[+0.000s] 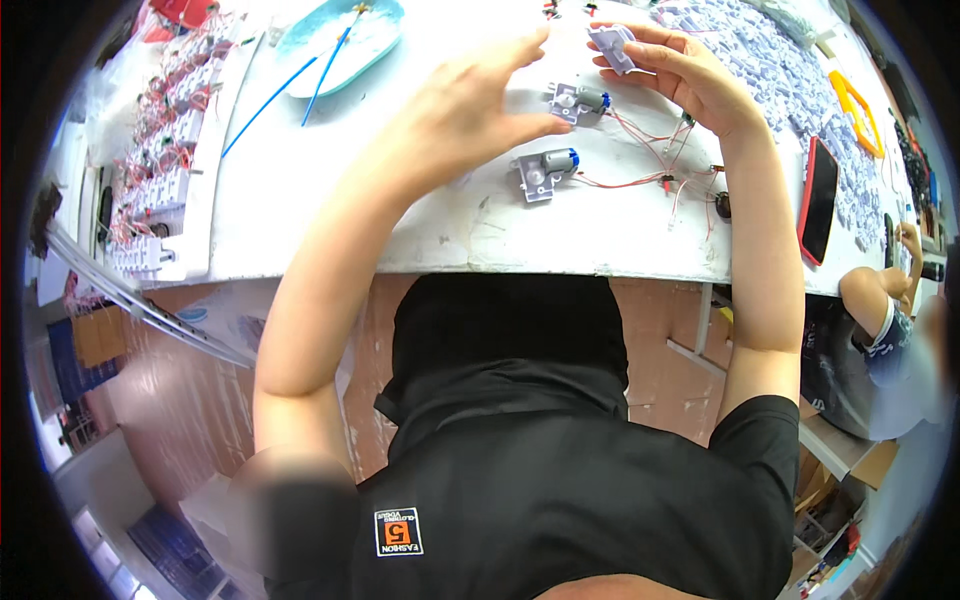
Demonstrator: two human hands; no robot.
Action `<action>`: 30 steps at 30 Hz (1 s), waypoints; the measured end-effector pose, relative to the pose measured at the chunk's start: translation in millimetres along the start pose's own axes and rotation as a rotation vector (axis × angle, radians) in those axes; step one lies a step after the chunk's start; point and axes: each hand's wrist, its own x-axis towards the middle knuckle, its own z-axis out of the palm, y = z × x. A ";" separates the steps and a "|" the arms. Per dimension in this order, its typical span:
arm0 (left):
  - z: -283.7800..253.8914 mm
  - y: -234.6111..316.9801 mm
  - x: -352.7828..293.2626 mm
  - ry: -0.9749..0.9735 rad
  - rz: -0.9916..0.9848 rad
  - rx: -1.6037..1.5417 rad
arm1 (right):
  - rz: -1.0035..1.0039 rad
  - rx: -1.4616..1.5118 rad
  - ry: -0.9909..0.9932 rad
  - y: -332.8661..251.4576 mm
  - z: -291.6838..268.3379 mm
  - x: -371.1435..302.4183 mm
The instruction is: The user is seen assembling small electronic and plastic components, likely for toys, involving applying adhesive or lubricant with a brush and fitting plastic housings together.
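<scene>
Left hand point(455, 115): thumb and fingers spread wide, nothing seen in the grip, gap facing right. Right hand point(700, 85): pale plastic part point(612, 48) pinched between thumb and fingers, off the fingertips' left side.

Part lies to the right of the left hand's spread fingers and a little above its thumb; right hand nearer, being on it. Long axis tilted, upper left to lower right. Raised off the bench point(430, 245) or resting: cannot tell.

Just below it, upper motor unit point(580, 102), blue-ended, close to the left thumb tip; contact unclear. Lower motor unit point(547, 172) nearer the body, motor running roughly left-right, blue end right. Red wires point(615, 185) trail rightward.

Farther out: heap of small pale parts point(760, 65), yellow-orange frame point(855, 112), red-edged phone point(820, 200); to the left, pale blue tray point(385, 50) with blue sticks point(328, 75), then rows of wired white units point(160, 190).

Writing: square shirt patch point(399, 532), white border, orange middle, lettering upside down. None legible on the motor units.
</scene>
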 end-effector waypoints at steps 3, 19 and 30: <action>-39.7 18.1 -26.8 0.158 -0.020 -0.044 | -0.029 0.199 0.060 8.9 -5.4 1.1; -111.4 -5.4 -118.9 0.535 -0.755 -0.138 | -0.205 -0.709 0.576 7.1 16.3 1.1; -100.2 -42.6 -56.8 0.469 -0.571 -0.296 | -0.277 -0.977 0.498 -5.0 22.5 -7.5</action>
